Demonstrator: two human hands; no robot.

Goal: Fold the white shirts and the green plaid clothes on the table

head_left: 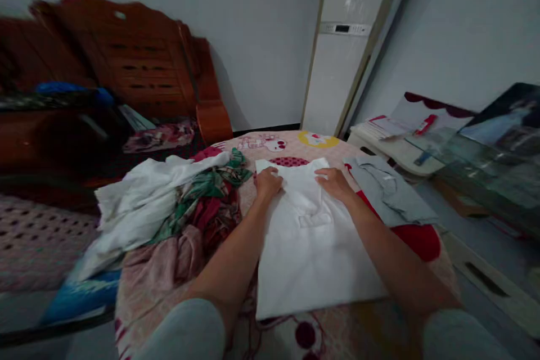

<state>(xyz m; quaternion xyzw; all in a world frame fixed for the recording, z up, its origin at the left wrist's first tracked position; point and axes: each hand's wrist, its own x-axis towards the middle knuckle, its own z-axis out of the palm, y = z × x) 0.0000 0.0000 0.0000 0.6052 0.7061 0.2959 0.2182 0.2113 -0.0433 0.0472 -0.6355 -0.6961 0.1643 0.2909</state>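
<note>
A white shirt lies spread in a folded, roughly rectangular shape on the round table in front of me. Near its far left corner, my left hand has curled fingers gripping the fabric. My right hand pinches the cloth near the far right corner, thumb and fingers close together. Between the hands the fabric is loosely creased, with a small rectangular stitched part showing. Some fingertips are hidden by the hands themselves.
A pink patterned cloth covers the table. At left is a heap of crumpled white, green and red clothes. Folded grey and red garments lie at right. Beyond stand a wooden bench, a white cabinet-like unit and a glass-topped stand.
</note>
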